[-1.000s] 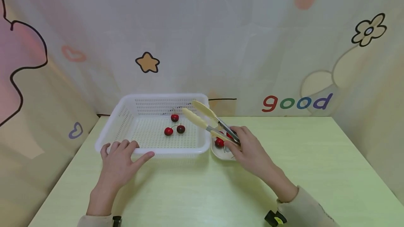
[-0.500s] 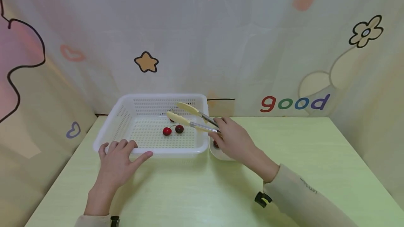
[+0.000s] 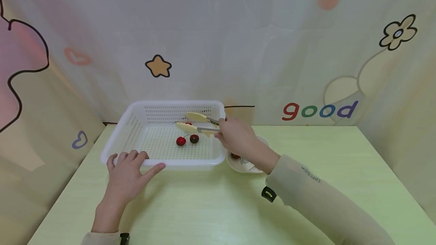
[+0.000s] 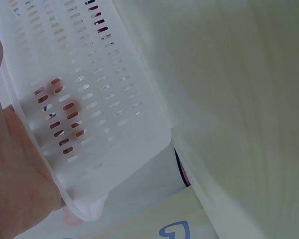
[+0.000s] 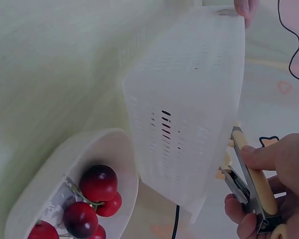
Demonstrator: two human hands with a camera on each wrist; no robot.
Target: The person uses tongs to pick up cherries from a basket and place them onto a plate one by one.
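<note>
My left hand [image 3: 125, 179] grips the front-left rim of a white perforated plastic basket [image 3: 190, 162]; in the left wrist view its fingers show through the holes. My right hand [image 3: 240, 135] holds metal tongs [image 3: 187, 127] with cream tips over the basket's right side. The tips stand apart, close to a red cherry [image 3: 188, 124] that they partly hide. Two more cherries, one bright red [image 3: 181, 141] and one darker [image 3: 194, 138], lie on the basket floor. In the right wrist view, several cherries [image 5: 98, 182] with stems sit in a white dish [image 5: 127, 174].
The dish stands right beside the basket, partly under my right forearm. Both rest on a pale green table [image 3: 211, 207]. A printed curtain [image 3: 259, 56] hangs behind and at the sides.
My right hand has carried the tongs left from above the dish, and their tips have lowered towards the back cherry in the basket. The left hand stays on the rim.
</note>
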